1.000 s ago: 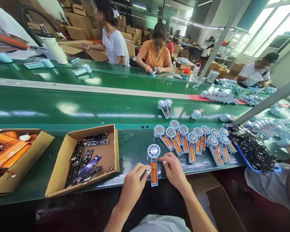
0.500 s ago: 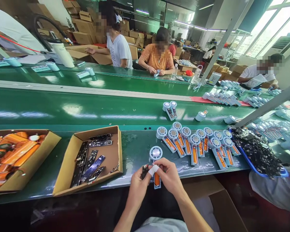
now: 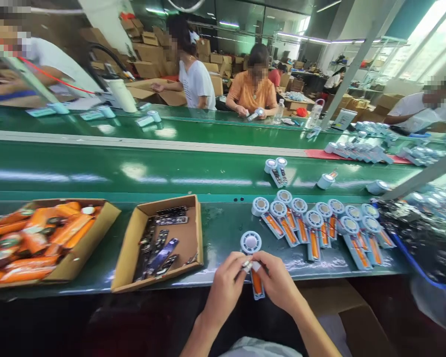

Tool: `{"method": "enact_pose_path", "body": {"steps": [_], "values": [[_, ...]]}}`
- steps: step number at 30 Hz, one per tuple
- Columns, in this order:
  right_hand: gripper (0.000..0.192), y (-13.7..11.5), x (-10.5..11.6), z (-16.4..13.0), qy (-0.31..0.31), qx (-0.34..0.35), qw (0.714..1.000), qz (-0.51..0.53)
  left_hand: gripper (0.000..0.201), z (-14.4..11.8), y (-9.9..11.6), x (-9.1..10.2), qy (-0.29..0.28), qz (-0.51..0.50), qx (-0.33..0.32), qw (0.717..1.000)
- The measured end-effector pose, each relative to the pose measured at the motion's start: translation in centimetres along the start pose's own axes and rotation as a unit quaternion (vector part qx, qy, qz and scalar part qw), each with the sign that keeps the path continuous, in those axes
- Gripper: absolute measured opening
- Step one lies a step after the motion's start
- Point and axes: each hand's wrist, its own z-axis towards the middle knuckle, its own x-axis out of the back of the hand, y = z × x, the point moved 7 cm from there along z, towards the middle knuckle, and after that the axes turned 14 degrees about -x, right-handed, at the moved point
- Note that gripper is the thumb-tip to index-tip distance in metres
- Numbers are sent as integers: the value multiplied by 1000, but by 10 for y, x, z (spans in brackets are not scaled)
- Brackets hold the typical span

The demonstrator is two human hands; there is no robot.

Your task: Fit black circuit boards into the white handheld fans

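Note:
Both my hands meet over a pale blue handheld fan (image 3: 250, 242) at the bench's front edge. Its round head faces up, and an orange battery (image 3: 257, 283) shows in the open handle below my fingers. My left hand (image 3: 226, 280) is closed in a pinch on a small circuit board (image 3: 246, 266), now mostly covered by the fingers. My right hand (image 3: 277, 277) is closed too, its fingertips pressed together beside the board. A small white piece (image 3: 256, 266) shows at the fingertips; whether it is held or wrapped round a finger I cannot tell. What the right fingers grip is hidden.
Left stand a carton of circuit boards (image 3: 198, 233) and a carton of orange batteries (image 3: 107, 218). Several open fans (image 3: 314, 220) lie to the right, before a blue tray (image 3: 416, 267) of dark parts. A green conveyor (image 3: 193, 173) runs beyond; co-workers (image 3: 254, 91) sit across it.
The view has swung slightly left, so everything sits further right. The circuit board in my left hand has turned from upright to nearly hidden, and my hands have come closer together.

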Motion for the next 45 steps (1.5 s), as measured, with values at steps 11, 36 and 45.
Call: {"method": "enact_pose_path", "body": {"steps": [11,36,45], "values": [[19,24,3,-2,54,36,998,-26,17,-1,-10,-3,81,31,128,988],[22,-12,-8,-12,172,134,948,-233,36,-23,-1,2,3,122,95,988],[28,-23,-18,-18,196,172,905,-335,27,-28,4,-2,-31,250,-23,968]]}}
